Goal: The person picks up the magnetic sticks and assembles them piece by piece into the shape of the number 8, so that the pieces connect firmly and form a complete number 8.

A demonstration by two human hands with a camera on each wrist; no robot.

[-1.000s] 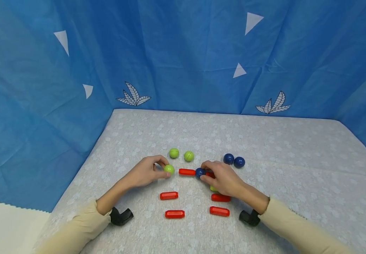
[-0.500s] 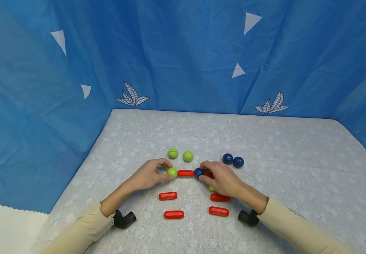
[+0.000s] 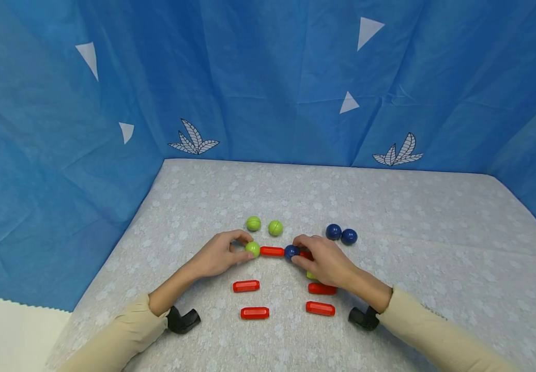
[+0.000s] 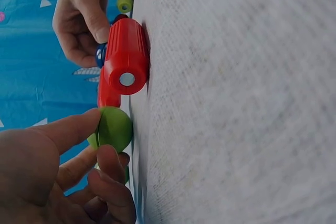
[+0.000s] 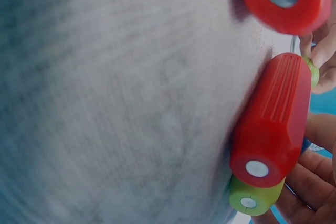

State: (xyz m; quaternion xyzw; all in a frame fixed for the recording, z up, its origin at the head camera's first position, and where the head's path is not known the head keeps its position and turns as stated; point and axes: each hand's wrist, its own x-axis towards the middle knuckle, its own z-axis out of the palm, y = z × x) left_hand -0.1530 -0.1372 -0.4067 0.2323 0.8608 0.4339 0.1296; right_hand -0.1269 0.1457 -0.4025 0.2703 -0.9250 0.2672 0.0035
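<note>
Between thumb and fingers my left hand (image 3: 223, 253) pinches a lime-green ball (image 3: 253, 249), which meets the left end of a red rod (image 3: 272, 251). The rod's other end touches a dark blue ball (image 3: 291, 252) that my right hand (image 3: 325, 261) pinches. A second red rod (image 3: 306, 255) runs from the blue ball under the right hand and is mostly covered. Below that hand peeks a lime-green piece (image 3: 312, 275); the right wrist view shows it as a green rod (image 5: 255, 196) with a silvery disc in its end.
Two green balls (image 3: 275, 228) and two blue balls (image 3: 349, 236) lie behind the hands. Nearer are loose red rods on the left (image 3: 246, 286) and right (image 3: 320, 308). A patterned cloth (image 3: 412, 217) covers the table, with a blue curtain (image 3: 286, 77) behind it.
My left hand has moved right with the green ball, closing the gap to the red rod's left end. The right hand stays on the blue ball.
</note>
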